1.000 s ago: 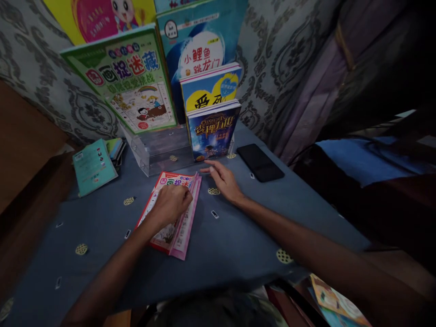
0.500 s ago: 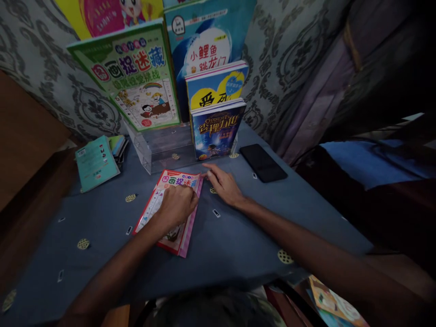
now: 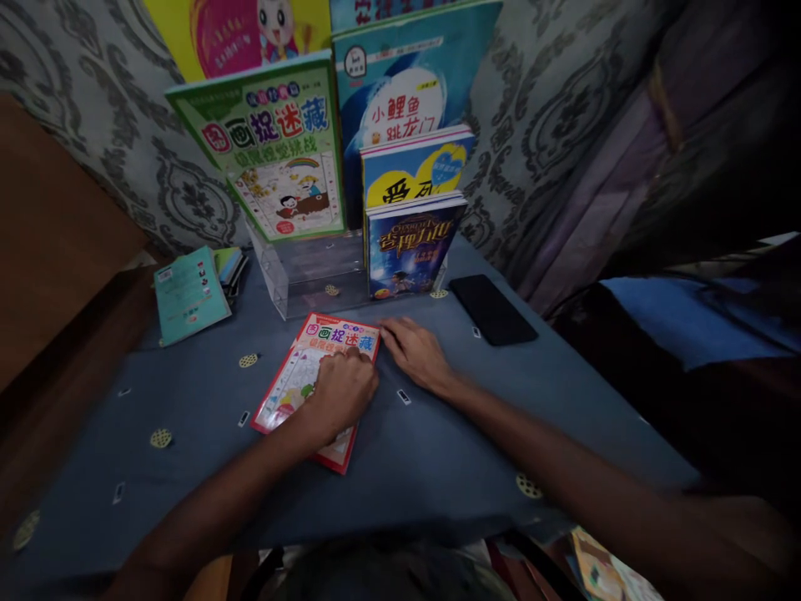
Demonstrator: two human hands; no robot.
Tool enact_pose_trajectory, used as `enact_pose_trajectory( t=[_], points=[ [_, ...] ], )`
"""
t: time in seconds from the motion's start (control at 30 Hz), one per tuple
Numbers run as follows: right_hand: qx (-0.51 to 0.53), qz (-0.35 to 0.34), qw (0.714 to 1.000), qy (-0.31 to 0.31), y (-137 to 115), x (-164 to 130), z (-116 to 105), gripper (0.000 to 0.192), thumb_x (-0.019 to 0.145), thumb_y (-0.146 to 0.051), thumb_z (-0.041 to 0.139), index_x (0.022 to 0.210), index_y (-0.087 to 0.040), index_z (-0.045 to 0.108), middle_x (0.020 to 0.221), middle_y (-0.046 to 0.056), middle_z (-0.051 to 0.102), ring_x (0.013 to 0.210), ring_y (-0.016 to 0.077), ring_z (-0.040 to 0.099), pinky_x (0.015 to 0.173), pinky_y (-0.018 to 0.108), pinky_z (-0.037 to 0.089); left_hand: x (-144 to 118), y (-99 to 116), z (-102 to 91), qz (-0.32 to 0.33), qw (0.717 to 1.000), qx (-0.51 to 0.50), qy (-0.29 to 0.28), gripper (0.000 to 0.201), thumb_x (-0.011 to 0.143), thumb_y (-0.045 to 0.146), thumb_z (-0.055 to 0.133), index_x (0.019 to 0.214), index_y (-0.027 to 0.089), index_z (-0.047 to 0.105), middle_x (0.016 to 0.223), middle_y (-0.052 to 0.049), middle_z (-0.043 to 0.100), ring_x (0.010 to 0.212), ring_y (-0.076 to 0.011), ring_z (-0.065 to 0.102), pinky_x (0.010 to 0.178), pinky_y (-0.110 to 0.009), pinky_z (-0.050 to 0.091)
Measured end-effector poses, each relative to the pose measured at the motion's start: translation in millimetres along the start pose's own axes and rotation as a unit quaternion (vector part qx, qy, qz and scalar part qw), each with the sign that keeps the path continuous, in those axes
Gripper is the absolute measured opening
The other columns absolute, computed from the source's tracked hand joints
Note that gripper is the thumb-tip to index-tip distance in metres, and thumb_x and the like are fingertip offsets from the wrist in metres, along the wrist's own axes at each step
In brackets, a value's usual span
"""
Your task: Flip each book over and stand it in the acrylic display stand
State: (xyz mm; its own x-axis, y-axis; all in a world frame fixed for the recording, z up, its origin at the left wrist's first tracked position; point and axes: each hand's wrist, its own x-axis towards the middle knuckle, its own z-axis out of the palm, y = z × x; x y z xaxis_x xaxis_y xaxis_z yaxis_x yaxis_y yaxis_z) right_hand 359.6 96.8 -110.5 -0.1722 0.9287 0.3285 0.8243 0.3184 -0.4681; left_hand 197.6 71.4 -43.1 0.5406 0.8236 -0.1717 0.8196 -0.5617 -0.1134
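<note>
A thin picture book (image 3: 288,384) with a red-bordered cover lies slanted on the table, its Chinese title at the far end. My left hand (image 3: 346,388) is closed in a fist over the cover, knuckles up, with its thumb side at the book's right edge. My right hand (image 3: 416,352) has its fingers bent and together at the book's far right corner, touching it; the fingertips are partly hidden. Behind the book stands a clear plastic stand (image 3: 306,284), holding several upright books, among them a green-bordered picture book (image 3: 281,159) and a dark blue book (image 3: 410,250).
To the right of the stand lies a black phone (image 3: 492,309). A teal booklet (image 3: 191,296) rests on a small pile at the left. Blue patterned cloth covers the table (image 3: 200,467). Patterned curtain hangs behind, and more printed books (image 3: 610,568) show below the near right edge.
The pink strip that stuck out along the book's right side no longer shows. My right fingers, stretched out before, are now bent at the book's corner. The camera view has shifted slightly.
</note>
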Motion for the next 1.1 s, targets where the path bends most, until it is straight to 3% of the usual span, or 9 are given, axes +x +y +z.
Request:
enact_pose_trajectory(
  t=[0.17,0.3,0.37,0.47,0.63,0.83,1.1],
  points=[
    [-0.06,0.007,0.998,-0.034,-7,-3,-8,0.037,0.105,-0.03,0.033,0.119,-0.019,0.065,0.104,0.011,0.072,0.096,0.0248,0.063,0.084,0.035,0.048,-16,-35,4.5,0.103,0.994,-0.04,0.004,0.036,0.102,0.036,0.048,0.118,0.011,0.067,0.124,-0.019,0.067,0.114,-0.0325,0.067,0.094,-0.043,0.054],
    [-0.093,-0.014,0.993,-0.066,-11,-1,-9,0.036,0.105,-0.028,0.034,0.122,-0.018,0.064,0.108,0.013,0.072,0.102,0.0262,0.063,0.089,0.038,0.046,-41,-71,20.4,0.222,0.965,-0.134,-0.022,0.061,0.093,0.055,0.061,0.143,0.021,0.053,0.156,-0.015,0.043,0.147,-0.035,0.037,0.115,-0.047,0.04],
    [-0.091,-0.028,0.993,-0.076,-13,4,-7,0.035,0.104,-0.027,0.037,0.125,-0.017,0.063,0.115,0.014,0.072,0.109,0.0277,0.061,0.093,0.041,0.045,-52,-78,28.4,0.249,0.954,-0.161,-0.045,0.077,0.088,0.061,0.064,0.152,0.023,0.042,0.163,-0.012,0.032,0.153,-0.0339,0.022,0.121,-0.047,0.031],
    [-0.072,-0.053,0.993,-0.072,-14,15,1,0.035,0.103,-0.026,0.039,0.129,-0.019,0.061,0.119,0.014,0.071,0.114,0.0287,0.06,0.096,0.044,0.044,-63,-75,36.3,0.242,0.958,-0.146,-0.04,0.085,0.088,0.06,0.065,0.156,0.02,0.032,0.165,-0.013,0.024,0.155,-0.0325,0.012,0.123,-0.046,0.027],
    [-0.051,-0.068,0.994,-0.068,-20,33,18,0.035,0.1,-0.025,0.044,0.129,-0.018,0.062,0.118,0.015,0.071,0.116,0.031,0.059,0.095,0.046,0.044,-68,-67,39.8,0.214,0.973,-0.091,-0.002,0.078,0.091,0.054,0.065,0.154,0.02,0.035,0.163,-0.014,0.029,0.154,-0.0325,0.017,0.122,-0.046,0.029],
    [-0.063,-0.102,0.992,-0.045,-26,51,36,0.032,0.1,-0.025,0.045,0.125,-0.021,0.064,0.117,0.012,0.073,0.117,0.029,0.058,0.095,0.045,0.043,-68,-75,42.0,0.179,0.983,-0.039,0.02,0.065,0.094,0.051,0.062,0.146,0.017,0.044,0.156,-0.014,0.044,0.15,-0.0356,0.031,0.119,-0.049,0.033],
    [-0.041,-0.094,0.993,-0.058,-24,56,43,0.032,0.101,-0.027,0.045,0.126,-0.02,0.063,0.128,0.012,0.07,0.122,0.0303,0.054,0.1,0.048,0.041,-78,-68,49.6,0.216,0.972,0.011,0.097,0.034,0.101,0.036,0.054,0.127,0.015,0.058,0.137,-0.014,0.062,0.134,-0.0306,0.054,0.105,-0.044,0.049]
  ],
)
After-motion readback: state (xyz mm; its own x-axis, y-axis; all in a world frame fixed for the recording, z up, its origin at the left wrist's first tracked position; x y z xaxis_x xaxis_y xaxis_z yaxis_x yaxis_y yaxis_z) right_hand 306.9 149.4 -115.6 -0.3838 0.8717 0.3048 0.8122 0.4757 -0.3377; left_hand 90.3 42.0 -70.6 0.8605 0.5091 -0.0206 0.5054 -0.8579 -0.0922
